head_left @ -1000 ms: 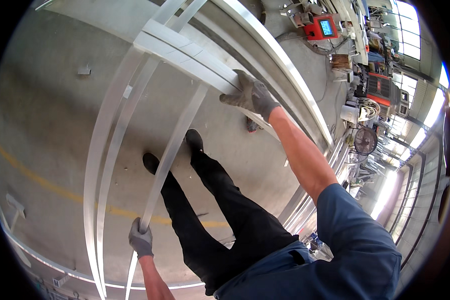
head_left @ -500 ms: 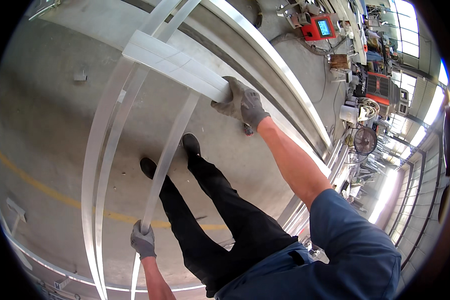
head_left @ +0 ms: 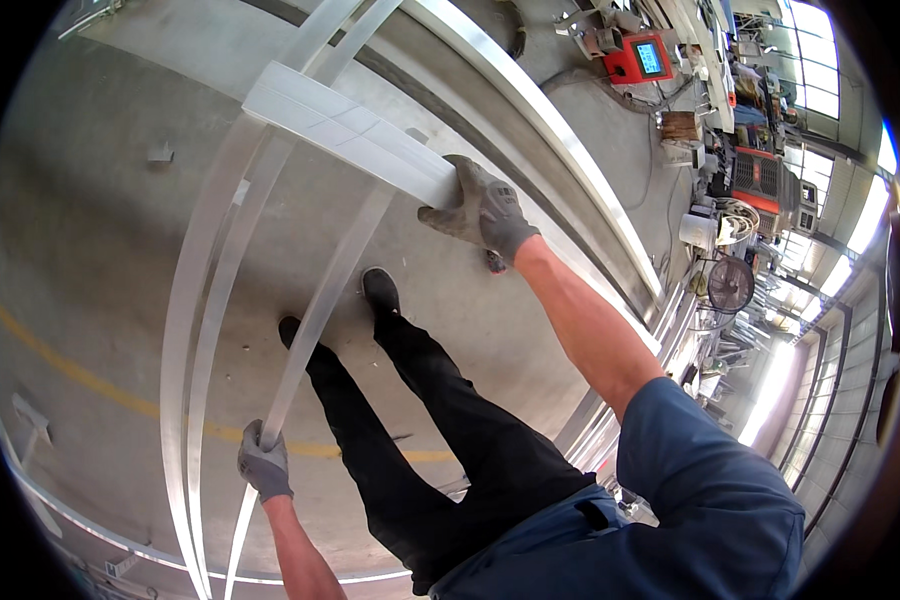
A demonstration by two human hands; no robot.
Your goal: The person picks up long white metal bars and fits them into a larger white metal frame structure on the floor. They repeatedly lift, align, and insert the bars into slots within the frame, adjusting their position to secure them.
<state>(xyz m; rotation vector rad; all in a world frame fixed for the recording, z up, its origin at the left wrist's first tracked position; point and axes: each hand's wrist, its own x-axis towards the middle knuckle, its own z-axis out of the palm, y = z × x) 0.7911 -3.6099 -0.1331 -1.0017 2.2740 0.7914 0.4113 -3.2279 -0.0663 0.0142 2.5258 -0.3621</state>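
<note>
My left hand, in a grey work glove, is closed around a slim silver metal bar at the lower left. That bar's far end meets the underside of a wide, flat silver metal profile. At the profile's right end my gloved right hand grips it, fingers over the end and thumb stretched along the near side. Two more slim bars, an outer bar and an inner bar, run side by side left of the one in my left hand.
Long silver rails cross beyond my right hand. A red device with a lit screen stands at the upper right, near a black fan. My shoes are on the concrete floor, which has a yellow line.
My left hand has moved left and slightly up, swinging the near part of its bar toward the two other bars. My right hand stays at the profile's end, its thumb a little more spread.
</note>
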